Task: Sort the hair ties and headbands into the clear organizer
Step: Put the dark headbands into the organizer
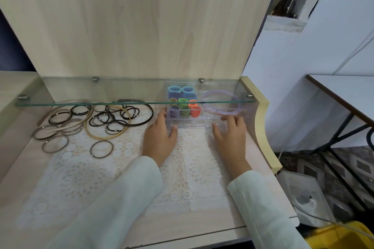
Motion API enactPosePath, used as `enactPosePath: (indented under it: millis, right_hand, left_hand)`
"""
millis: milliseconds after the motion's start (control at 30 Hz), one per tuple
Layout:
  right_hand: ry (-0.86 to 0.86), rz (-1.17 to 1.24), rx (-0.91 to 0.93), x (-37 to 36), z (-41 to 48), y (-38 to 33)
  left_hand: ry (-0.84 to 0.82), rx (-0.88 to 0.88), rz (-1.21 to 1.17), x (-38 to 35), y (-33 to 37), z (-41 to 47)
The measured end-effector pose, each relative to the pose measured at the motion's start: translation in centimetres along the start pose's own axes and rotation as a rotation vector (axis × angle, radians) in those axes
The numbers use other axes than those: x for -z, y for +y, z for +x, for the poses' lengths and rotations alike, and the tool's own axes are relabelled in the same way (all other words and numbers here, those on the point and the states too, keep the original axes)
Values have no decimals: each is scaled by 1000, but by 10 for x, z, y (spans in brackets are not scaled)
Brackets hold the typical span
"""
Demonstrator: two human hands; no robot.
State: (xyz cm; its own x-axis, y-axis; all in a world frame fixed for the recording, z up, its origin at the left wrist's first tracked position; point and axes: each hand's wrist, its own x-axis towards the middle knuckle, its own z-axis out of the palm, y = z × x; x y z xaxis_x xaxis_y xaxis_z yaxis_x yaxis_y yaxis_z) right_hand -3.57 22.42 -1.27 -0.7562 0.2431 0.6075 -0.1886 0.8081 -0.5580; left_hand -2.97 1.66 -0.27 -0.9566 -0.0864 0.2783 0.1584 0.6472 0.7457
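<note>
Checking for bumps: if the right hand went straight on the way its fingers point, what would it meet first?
The clear organizer: the right hand already seems to touch its front wall, just before the compartment holding the purple headband. Depth is hard to judge.

Glossy clear plastic organizer (204, 123), smooth transparent glass shelf (121, 91) on metal pegs, matt pale wood-grain desk (261, 204), white openwork lace cloth (125, 168)
</note>
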Motion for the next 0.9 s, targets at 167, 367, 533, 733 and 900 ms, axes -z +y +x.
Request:
enactPosePath:
  millis: [167,367,533,733,900]
  right_hand:
    - [-89,-144,218,-5,-3,-2]
    - [-98,-338,306,-7,-7,-1]
    - [-140,-331,275,-6,-7,-3]
    - [-130,-335,237,-6,-7,-4]
    - [-138,-349,210,-5,-7,-5]
  left_hand:
    - [-78,-28,128,-2,0,-3]
    - [-111,-31,176,-4,-1,-3]
    - [-130,-36,190,-3,-2,-3]
    - [-133,-31,194,-3,-2,-3]
    - [-120,-42,187,-3,-2,-3]
